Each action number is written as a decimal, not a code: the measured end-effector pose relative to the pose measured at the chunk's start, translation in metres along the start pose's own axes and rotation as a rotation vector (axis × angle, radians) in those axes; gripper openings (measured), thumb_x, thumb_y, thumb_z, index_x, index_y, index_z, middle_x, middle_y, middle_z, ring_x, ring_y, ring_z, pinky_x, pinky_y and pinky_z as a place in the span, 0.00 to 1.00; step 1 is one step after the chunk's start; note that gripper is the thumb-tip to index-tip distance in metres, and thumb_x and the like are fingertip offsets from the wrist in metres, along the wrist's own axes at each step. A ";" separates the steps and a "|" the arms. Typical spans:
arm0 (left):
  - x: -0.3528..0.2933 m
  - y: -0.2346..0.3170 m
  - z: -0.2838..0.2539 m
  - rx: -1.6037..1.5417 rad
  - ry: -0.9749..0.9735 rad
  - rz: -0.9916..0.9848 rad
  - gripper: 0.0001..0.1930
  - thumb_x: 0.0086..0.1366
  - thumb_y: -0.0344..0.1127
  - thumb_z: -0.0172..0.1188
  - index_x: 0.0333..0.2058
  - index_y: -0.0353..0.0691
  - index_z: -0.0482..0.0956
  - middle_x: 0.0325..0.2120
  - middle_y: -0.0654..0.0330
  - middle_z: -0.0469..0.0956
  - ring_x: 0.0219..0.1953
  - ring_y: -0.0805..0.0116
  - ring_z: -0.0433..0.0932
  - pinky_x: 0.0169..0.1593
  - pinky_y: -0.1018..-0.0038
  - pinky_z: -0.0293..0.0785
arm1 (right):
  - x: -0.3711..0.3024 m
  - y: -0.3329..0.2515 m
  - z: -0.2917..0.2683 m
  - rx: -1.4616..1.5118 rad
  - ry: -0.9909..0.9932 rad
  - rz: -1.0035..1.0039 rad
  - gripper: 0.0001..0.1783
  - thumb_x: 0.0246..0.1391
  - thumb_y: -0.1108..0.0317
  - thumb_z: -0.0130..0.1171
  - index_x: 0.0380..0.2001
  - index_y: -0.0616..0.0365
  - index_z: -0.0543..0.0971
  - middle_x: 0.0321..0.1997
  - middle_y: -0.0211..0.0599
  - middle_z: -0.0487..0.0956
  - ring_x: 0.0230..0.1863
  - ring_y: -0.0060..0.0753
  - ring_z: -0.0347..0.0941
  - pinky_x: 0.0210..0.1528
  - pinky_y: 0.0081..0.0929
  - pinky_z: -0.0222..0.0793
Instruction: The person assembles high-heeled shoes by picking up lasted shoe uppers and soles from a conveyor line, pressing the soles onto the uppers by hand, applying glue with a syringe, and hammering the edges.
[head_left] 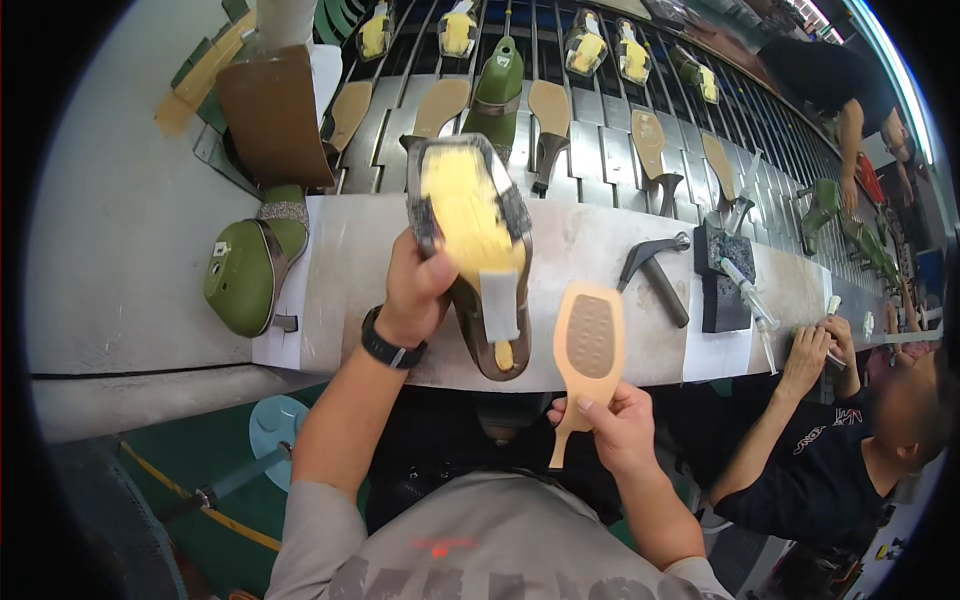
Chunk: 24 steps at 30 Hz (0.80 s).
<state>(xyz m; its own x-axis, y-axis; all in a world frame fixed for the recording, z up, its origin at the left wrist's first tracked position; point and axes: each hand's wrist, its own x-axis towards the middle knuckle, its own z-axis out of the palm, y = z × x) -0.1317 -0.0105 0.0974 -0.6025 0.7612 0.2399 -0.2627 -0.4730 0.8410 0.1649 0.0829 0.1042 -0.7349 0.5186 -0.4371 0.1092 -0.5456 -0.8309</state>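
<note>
Over the front of the bench, my left hand (pixel 417 290) grips a shoe upper on a last (pixel 468 210), underside up, with a yellow coating and a pale strip along the shank. My right hand (pixel 615 422) pinches a tan shoe sole (pixel 593 335) by its narrow end. The sole's broad part carries a brownish textured patch and points up and away from me. The two pieces are apart, side by side. A hammer (pixel 660 280) lies on the bench beyond the sole.
A green shoe last (pixel 243 275) stands at the left beside a brown board (pixel 272 120). Behind the bench, a slatted conveyor (pixel 600 185) bears several soles and coated uppers. Right of the hammer sit a dark block (pixel 722 285) and syringes (pixel 745 290). A co-worker (pixel 830 440) works at the right.
</note>
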 end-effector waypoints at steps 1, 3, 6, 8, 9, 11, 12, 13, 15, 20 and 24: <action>-0.001 0.007 0.002 -0.091 -0.041 -0.021 0.45 0.66 0.60 0.68 0.67 0.28 0.66 0.60 0.49 0.77 0.61 0.59 0.79 0.65 0.63 0.74 | 0.001 -0.007 0.000 0.018 0.005 -0.048 0.11 0.67 0.76 0.62 0.49 0.72 0.81 0.45 0.52 0.87 0.43 0.43 0.88 0.50 0.40 0.87; 0.008 0.025 0.003 -0.213 -0.087 -0.006 0.46 0.67 0.61 0.67 0.69 0.28 0.64 0.61 0.48 0.76 0.62 0.58 0.79 0.65 0.61 0.75 | 0.001 -0.021 0.001 -0.036 -0.011 -0.140 0.10 0.67 0.75 0.63 0.47 0.72 0.82 0.44 0.51 0.87 0.42 0.41 0.88 0.49 0.38 0.87; 0.021 0.048 0.014 -0.101 -0.073 -0.099 0.37 0.72 0.53 0.63 0.67 0.29 0.65 0.58 0.46 0.79 0.57 0.57 0.82 0.61 0.62 0.79 | 0.002 -0.029 0.004 -0.127 -0.108 -0.286 0.10 0.67 0.75 0.63 0.46 0.72 0.83 0.44 0.50 0.87 0.41 0.39 0.88 0.47 0.36 0.87; 0.021 0.057 0.017 -0.037 -0.082 -0.231 0.27 0.73 0.40 0.59 0.63 0.28 0.68 0.56 0.40 0.80 0.54 0.55 0.84 0.58 0.64 0.82 | 0.002 -0.035 0.005 -0.167 -0.148 -0.369 0.10 0.68 0.75 0.62 0.47 0.72 0.82 0.44 0.50 0.87 0.40 0.37 0.88 0.45 0.36 0.87; 0.019 0.060 0.029 -0.133 -0.093 -0.202 0.25 0.71 0.35 0.57 0.62 0.27 0.68 0.57 0.36 0.79 0.56 0.52 0.84 0.59 0.61 0.82 | 0.003 -0.037 0.006 -0.200 -0.183 -0.431 0.11 0.69 0.74 0.61 0.48 0.72 0.82 0.44 0.50 0.87 0.40 0.36 0.87 0.44 0.36 0.87; 0.010 0.071 0.042 -0.176 -0.081 -0.172 0.25 0.73 0.35 0.56 0.62 0.26 0.68 0.57 0.36 0.79 0.56 0.49 0.83 0.60 0.58 0.82 | -0.002 -0.055 0.018 -0.111 -0.126 -0.394 0.12 0.70 0.73 0.60 0.50 0.72 0.81 0.46 0.50 0.87 0.39 0.35 0.87 0.43 0.35 0.86; 0.008 0.074 0.045 -0.173 -0.084 -0.179 0.25 0.73 0.35 0.56 0.62 0.26 0.68 0.57 0.36 0.79 0.56 0.49 0.83 0.60 0.58 0.82 | -0.004 -0.061 0.024 -0.034 -0.077 -0.358 0.14 0.71 0.72 0.58 0.52 0.71 0.80 0.47 0.50 0.87 0.39 0.34 0.87 0.43 0.34 0.85; 0.005 0.076 0.046 -0.132 -0.061 -0.189 0.26 0.73 0.36 0.57 0.63 0.27 0.68 0.57 0.36 0.79 0.56 0.49 0.83 0.60 0.57 0.82 | 0.002 -0.064 0.026 -0.028 -0.071 -0.355 0.14 0.71 0.72 0.58 0.52 0.71 0.80 0.47 0.50 0.87 0.39 0.34 0.87 0.43 0.34 0.85; 0.001 0.078 0.050 -0.091 -0.039 -0.204 0.26 0.73 0.37 0.58 0.63 0.27 0.68 0.57 0.36 0.79 0.56 0.49 0.83 0.60 0.56 0.82 | 0.020 -0.074 0.032 -0.043 -0.073 -0.364 0.17 0.72 0.68 0.59 0.56 0.69 0.78 0.49 0.52 0.86 0.41 0.32 0.86 0.45 0.31 0.83; -0.006 0.076 0.065 -0.023 -0.099 -0.187 0.27 0.72 0.37 0.61 0.64 0.28 0.68 0.57 0.37 0.79 0.56 0.53 0.83 0.60 0.59 0.82 | 0.057 -0.099 0.067 -0.035 -0.183 -0.375 0.22 0.70 0.63 0.64 0.59 0.67 0.77 0.54 0.45 0.84 0.49 0.27 0.82 0.51 0.27 0.79; -0.011 0.073 0.073 -0.013 -0.074 -0.174 0.28 0.71 0.37 0.62 0.64 0.28 0.68 0.56 0.39 0.80 0.57 0.54 0.83 0.62 0.59 0.80 | 0.069 -0.096 0.072 -0.023 -0.319 -0.387 0.26 0.66 0.62 0.70 0.60 0.67 0.77 0.57 0.37 0.83 0.56 0.25 0.78 0.60 0.29 0.75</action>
<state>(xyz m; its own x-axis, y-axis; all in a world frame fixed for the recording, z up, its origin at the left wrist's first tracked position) -0.0891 -0.0206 0.1917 -0.4902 0.8624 0.1264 -0.3681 -0.3363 0.8668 0.0553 0.1235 0.1790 -0.8920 0.4511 0.0289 -0.1997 -0.3361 -0.9204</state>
